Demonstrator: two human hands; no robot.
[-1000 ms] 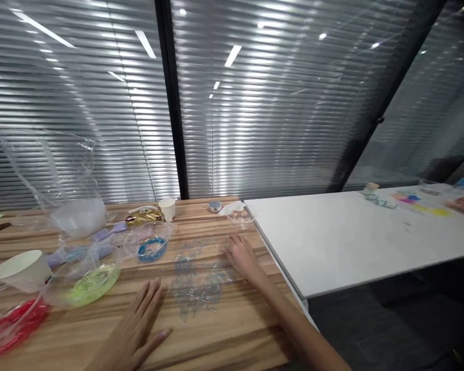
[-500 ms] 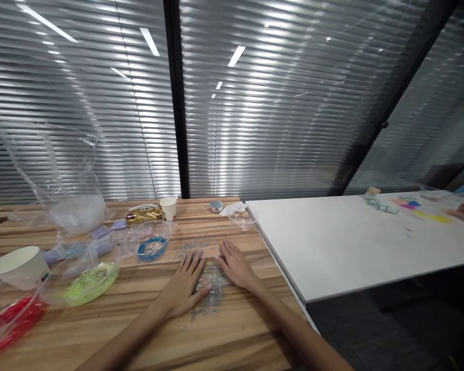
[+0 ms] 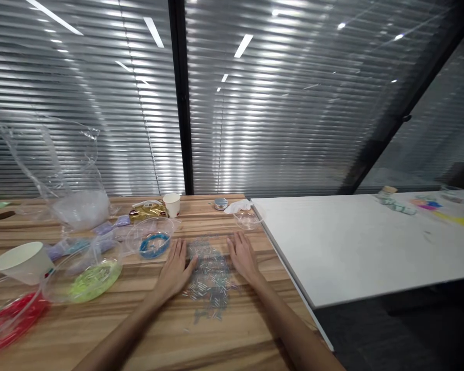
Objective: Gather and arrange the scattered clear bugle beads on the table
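A spread of small clear tube-like pieces lies on the wooden table between my two hands. They look like short glassy beads, though their exact kind is too small to tell. On the left of the spread, my left hand rests flat on the tabletop, thumb out and touching the edge of the pieces. My right hand lies on the right side of the spread, palm down with fingers stretched forward. Neither hand grips anything. A clear bowl with blue pieces stands just beyond my left hand.
Left of me are bowls of yellow-green pieces and red pieces, a paper cup, and a big clear bag. Farther back stand a smaller cup, gold packet, round tin and clear bowl. A white table adjoins at right.
My hands have moved apart, the left one leftward and the right one slightly rightward. More of the small clear pieces now show between them, spread over a wider, flatter patch.
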